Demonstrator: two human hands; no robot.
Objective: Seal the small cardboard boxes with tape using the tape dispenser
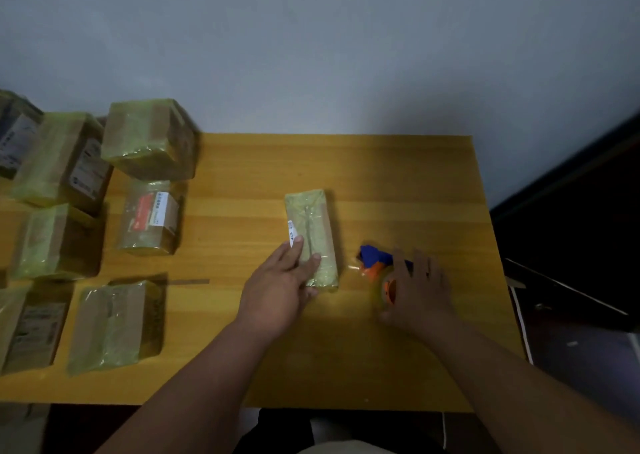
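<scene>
A narrow, oblong cardboard box wrapped in yellowish-green tape (311,237) lies flat, lengthwise away from the person, a white label strip on its left edge. Just right of its near end lies the blue-and-orange plastic tape dispenser (375,263), blurred.

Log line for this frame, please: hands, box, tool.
left hand: flat on narrow box | right hand: over tape dispenser, grip unclear | box: mid-table, taped | taped boxes: at left

A taped box (311,237) is pressed flat at the table (398,176) centre by the left hand (277,287). At three o'clock, the tape dispenser (377,266) is covered by the right hand (419,291). More boxes (86,211) are stacked at nine o'clock.
</scene>
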